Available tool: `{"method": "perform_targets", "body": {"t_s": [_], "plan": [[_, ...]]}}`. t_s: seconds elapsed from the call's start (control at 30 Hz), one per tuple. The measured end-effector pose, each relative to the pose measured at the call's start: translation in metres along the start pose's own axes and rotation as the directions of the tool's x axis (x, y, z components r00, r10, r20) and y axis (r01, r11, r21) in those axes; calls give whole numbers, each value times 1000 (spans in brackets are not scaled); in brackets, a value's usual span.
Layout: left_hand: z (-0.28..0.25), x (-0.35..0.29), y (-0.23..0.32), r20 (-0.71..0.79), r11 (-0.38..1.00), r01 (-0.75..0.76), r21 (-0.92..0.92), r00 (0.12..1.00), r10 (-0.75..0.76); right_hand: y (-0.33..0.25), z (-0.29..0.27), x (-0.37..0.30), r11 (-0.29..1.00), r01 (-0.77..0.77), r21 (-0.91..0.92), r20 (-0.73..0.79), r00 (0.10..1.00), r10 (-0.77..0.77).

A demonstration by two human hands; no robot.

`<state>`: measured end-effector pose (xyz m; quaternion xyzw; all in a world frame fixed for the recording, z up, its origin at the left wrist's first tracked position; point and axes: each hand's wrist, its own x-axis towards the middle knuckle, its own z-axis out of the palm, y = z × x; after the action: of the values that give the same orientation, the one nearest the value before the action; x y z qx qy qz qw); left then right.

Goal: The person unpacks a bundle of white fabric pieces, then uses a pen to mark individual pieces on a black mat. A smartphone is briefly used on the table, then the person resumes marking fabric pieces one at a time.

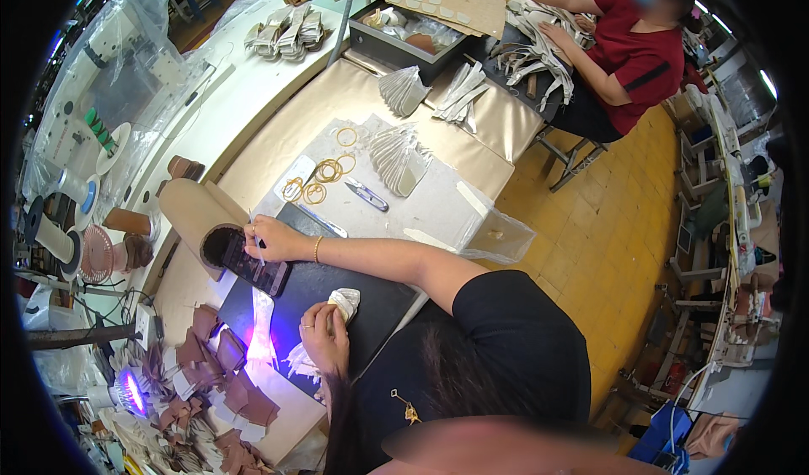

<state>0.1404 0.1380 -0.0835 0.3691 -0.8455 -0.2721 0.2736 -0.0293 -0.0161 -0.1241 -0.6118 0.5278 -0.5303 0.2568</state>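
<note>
My right hand [276, 241] pinches a thin pen-like tool [254, 226] over a phone [257, 271] with a lit dark screen. The phone leans by the open end of a brown cardboard roll [195, 214]. My left hand [324, 333] closes round a folded bundle of white strips [345, 301], its thumb and fingers partly hidden. More pale strips [302, 360] fan out below that hand. A long white piece [263, 328] lies beside it on the black mat [324, 277], lit purple.
A purple-glowing lamp [131, 391] stands near brown leather pieces [253, 401]. Thread snips [367, 196], rubber bands [329, 170] and fanned pale strips [399, 162] lie beyond my right arm. A co-worker in red [636, 54] sits at the far right, handling pale strips [535, 41].
</note>
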Motion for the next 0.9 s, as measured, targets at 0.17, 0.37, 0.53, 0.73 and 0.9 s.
{"method": "perform_targets", "body": {"t_s": [0.17, 0.37, 0.53, 0.73, 0.9], "plan": [[0, 0, 0, -2, 1000, -1, 2, 1000, 1, -1, 0, 0, 1000, -2, -3, -1, 1000, 2], [-1, 0, 0, 5, 1000, 20, -11, 1000, -20, 0, 0, 0, 1000, -16, -7, 6, 1000, 16], [-1, -1, 1, 8, 1000, 29, -11, 1000, -29, 2, 2, 1, 998, -30, -58, 5, 1000, 31], [-1, 0, 2, 9, 999, 33, -24, 999, -33, 2, 1, 0, 999, -12, -40, 3, 1000, 12], [-2, 1, 3, 7, 999, 30, -17, 1000, -30, 3, 1, 1, 1000, 2, -17, 8, 1000, -2]]}}
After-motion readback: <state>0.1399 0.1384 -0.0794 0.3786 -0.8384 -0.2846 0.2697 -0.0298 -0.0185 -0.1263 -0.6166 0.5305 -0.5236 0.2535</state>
